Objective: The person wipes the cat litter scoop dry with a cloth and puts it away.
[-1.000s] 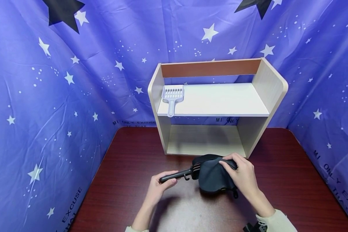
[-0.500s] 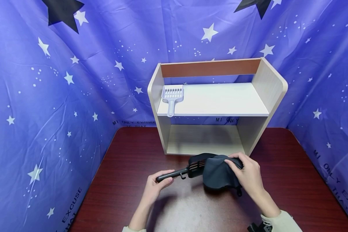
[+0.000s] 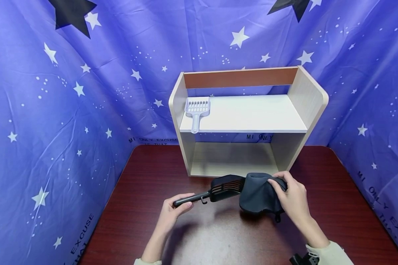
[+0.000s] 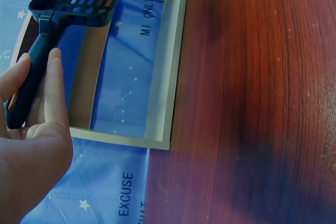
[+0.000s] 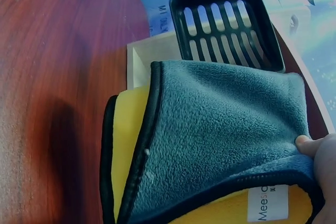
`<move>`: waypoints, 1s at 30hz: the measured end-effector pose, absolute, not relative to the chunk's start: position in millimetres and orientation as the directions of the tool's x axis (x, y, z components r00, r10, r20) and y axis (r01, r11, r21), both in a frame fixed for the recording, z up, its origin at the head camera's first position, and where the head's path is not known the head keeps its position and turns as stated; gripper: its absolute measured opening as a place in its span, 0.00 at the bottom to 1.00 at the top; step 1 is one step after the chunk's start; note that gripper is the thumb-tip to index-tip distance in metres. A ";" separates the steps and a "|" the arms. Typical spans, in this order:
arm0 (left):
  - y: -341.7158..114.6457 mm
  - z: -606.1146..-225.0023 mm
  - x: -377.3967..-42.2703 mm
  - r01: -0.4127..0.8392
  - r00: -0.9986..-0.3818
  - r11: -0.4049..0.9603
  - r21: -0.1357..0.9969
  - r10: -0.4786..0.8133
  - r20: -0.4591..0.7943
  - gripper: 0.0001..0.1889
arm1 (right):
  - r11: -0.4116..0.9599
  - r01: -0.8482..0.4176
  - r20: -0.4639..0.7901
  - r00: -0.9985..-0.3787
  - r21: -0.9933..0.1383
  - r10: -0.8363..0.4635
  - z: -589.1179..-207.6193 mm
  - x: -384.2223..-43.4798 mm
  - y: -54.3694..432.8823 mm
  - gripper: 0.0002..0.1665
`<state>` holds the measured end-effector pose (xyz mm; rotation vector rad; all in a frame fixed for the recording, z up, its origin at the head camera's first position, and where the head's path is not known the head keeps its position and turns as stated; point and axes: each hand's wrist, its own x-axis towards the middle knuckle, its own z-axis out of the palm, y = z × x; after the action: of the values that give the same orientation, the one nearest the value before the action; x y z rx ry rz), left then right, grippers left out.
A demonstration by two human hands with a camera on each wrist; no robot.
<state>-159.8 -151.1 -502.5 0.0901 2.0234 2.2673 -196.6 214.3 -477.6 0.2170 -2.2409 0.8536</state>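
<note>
My left hand (image 3: 170, 213) grips the handle of a black slotted litter scoop (image 4: 39, 66), whose head points to the right. In the right wrist view the scoop's slotted head (image 5: 226, 30) rises behind the top edge of a folded microfiber cloth (image 5: 220, 124). Plush grey on one side and yellow on the other, the cloth has black edging and a white tag (image 5: 268, 204). With thumb and fingers my right hand (image 3: 293, 200) pinches one side of it. From the head, the cloth (image 3: 257, 193) overlaps the far end of the scoop, hiding part of it.
Behind the hands stands a two-level wooden shelf (image 3: 242, 127) on the dark red table (image 3: 146, 173). A pale slotted scoop (image 3: 197, 108) lies at the left of its upper level. Blue star-patterned curtain (image 3: 103, 92) surrounds the table.
The hands have moved apart: the left one leftward with the black scoop, the right one rightward with the cloth. More of the scoop's slotted head now shows beside the cloth.
</note>
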 end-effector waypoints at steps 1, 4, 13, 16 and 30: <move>-152.1 -502.4 -159.6 -0.038 -0.994 -0.109 0.993 0.110 -0.026 0.21 | 0.765 -0.380 0.679 -0.727 -0.520 0.100 -477.4 -196.7 215.6 0.14; -154.7 -502.3 -159.0 -0.047 -0.994 -0.106 0.993 0.102 -0.036 0.21 | 0.761 -0.375 0.682 -0.722 -0.529 0.119 -476.7 -197.4 218.3 0.14; -158.8 -502.7 -158.3 -0.040 -0.989 -0.104 0.994 0.146 -0.024 0.21 | 0.736 -0.382 0.675 -0.725 -0.559 0.137 -475.9 -199.5 217.9 0.14; -160.9 -503.2 -157.8 -0.031 -0.985 -0.100 0.995 0.170 -0.013 0.22 | 0.727 -0.380 0.670 -0.728 -0.572 0.147 -475.2 -200.2 216.3 0.14; -163.1 -506.1 -156.9 0.068 -0.960 -0.098 0.993 0.264 0.091 0.18 | 0.684 -0.403 0.641 -0.758 -0.608 0.124 -469.7 -203.1 207.4 0.13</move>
<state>-156.9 -163.1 -506.1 0.3734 2.0140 2.2018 -203.1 207.4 -469.7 0.2131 -2.2220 1.0126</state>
